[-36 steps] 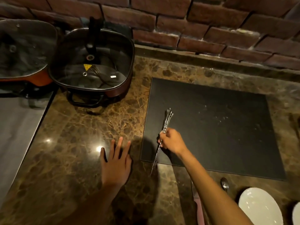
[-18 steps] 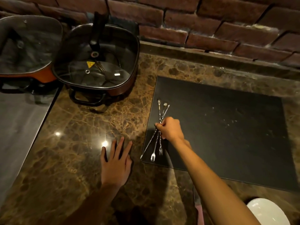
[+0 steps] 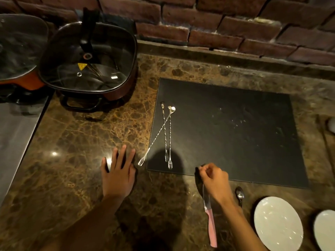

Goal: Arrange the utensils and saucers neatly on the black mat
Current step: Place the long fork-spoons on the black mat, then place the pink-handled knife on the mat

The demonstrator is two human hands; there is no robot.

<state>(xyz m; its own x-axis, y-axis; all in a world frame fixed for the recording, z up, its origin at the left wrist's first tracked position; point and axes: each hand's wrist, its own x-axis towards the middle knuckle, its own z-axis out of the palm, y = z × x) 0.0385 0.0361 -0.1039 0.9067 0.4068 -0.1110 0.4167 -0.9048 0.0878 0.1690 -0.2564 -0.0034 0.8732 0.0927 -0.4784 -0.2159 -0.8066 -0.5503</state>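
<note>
My left hand (image 3: 118, 175) lies flat on the counter (image 3: 81, 142), fingers spread, holding nothing. Just right of it, 3 long forks (image 3: 167, 136) lie at the mat's (image 3: 235, 133) left edge, tines toward me, spoon ends away; 1 crosses the others, its tines off the mat. My right hand (image 3: 214, 182), fingers curled loosely, hovers over the knife (image 3: 209, 214) blade, apart from the forks. I cannot tell whether it touches. 2 saucers (image 3: 278, 223) sit right.

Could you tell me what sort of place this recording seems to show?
Probably a kitchen or a restaurant serving counter. A polished brown marble countertop runs under a rough red brick wall, and a square electric cooking pot with a glass lid stands on it beside a black rectangular mat.
</note>
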